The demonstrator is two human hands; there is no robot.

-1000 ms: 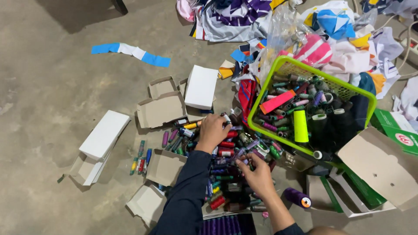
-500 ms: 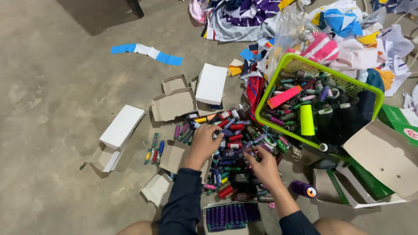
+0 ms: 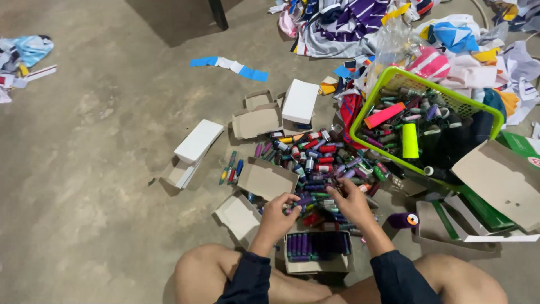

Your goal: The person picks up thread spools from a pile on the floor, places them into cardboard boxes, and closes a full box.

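A: What are the hands doing?

B: Both are in the pile of thread spools [image 3: 323, 166] on the floor. The left hand [image 3: 279, 213] pinches a purple spool [image 3: 304, 201]. The right hand [image 3: 351, 201] lies on the pile, fingers bent; I cannot tell if it holds one.

A: Is much sorted?

B: I think only a bit. The small box [image 3: 318, 251] by the knees has a row of purple spools. The pile is big, and the green basket [image 3: 394, 76] is full too.

A green basket [image 3: 488, 114] of spools stands beside heaped cloth scraps [image 3: 360, 22].
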